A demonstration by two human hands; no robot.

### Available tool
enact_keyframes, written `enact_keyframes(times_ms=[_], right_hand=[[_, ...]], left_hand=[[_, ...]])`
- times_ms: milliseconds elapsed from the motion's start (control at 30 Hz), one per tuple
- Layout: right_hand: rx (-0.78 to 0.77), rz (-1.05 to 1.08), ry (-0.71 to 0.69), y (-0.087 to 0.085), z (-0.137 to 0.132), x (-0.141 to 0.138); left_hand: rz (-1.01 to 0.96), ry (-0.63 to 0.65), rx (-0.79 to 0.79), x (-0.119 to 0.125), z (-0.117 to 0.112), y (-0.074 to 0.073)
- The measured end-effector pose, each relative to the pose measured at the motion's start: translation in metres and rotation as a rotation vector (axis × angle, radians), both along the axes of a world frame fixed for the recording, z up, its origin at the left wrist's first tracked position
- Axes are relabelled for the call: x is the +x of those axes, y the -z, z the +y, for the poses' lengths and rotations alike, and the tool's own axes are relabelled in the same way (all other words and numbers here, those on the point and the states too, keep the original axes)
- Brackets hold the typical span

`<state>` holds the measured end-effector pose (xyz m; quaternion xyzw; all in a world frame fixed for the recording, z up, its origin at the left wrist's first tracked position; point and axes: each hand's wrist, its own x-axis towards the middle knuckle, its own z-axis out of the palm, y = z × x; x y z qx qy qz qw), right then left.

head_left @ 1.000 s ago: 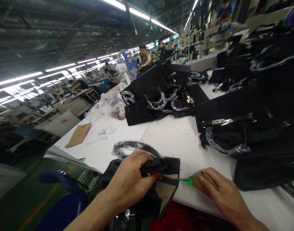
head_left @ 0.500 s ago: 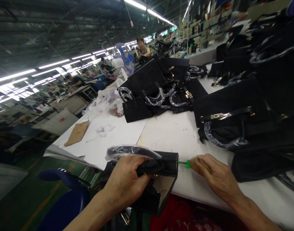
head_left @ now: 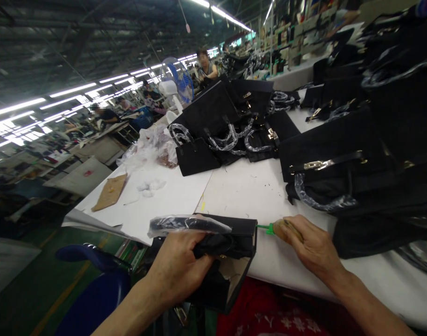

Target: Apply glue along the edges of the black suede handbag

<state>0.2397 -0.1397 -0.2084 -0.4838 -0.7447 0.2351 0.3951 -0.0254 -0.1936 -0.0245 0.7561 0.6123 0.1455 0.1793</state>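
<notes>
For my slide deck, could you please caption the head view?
Left hand grips a black handbag at the table edge; right hand holds a green-tipped tool.

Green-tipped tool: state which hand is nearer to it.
Right. The right hand grips the green-tipped tool by its handle; the left hand is apart from it, clutching the black bag.

no legible text, labels or numbers (all too blurred)
</notes>
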Motion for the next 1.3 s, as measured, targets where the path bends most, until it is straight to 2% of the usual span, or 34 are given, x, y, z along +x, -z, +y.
enact_keyframes(times_ms=[133,300,467,633,733,867,1033,1200,1300], right_hand=[[-0.205,0.001,-0.037,-0.006,-0.004,0.002],[-0.264,0.026,-0.039,-0.013,-0.019,0.004],[-0.156,0.061,-0.024,-0.012,-0.029,0.001],[-0.164,0.033,-0.085,-0.014,-0.031,-0.001],[-0.096,0.038,-0.045,-0.016,-0.033,-0.002],[-0.184,0.028,-0.094,-0.020,-0.033,-0.001],[-0.086,0.017,-0.041,-0.021,-0.033,-0.001],[-0.225,0.017,-0.083,-0.021,-0.035,-0.002],[-0.166,0.030,-0.038,-0.020,-0.036,-0.002]], left_hand=[[0.007,-0.024,-0.004,-0.003,0.000,0.000],[-0.020,0.005,0.025,-0.004,-0.002,0.002],[-0.052,0.024,0.028,-0.005,-0.010,0.007],[-0.075,0.022,0.059,-0.006,-0.020,0.008],[-0.084,0.027,0.089,-0.005,-0.025,0.008],[-0.133,0.009,0.095,-0.005,-0.030,0.012],[-0.162,0.014,0.047,-0.008,-0.035,0.019],[-0.170,0.057,0.055,-0.010,-0.039,0.020],[-0.189,0.081,0.062,-0.010,-0.042,0.022]])
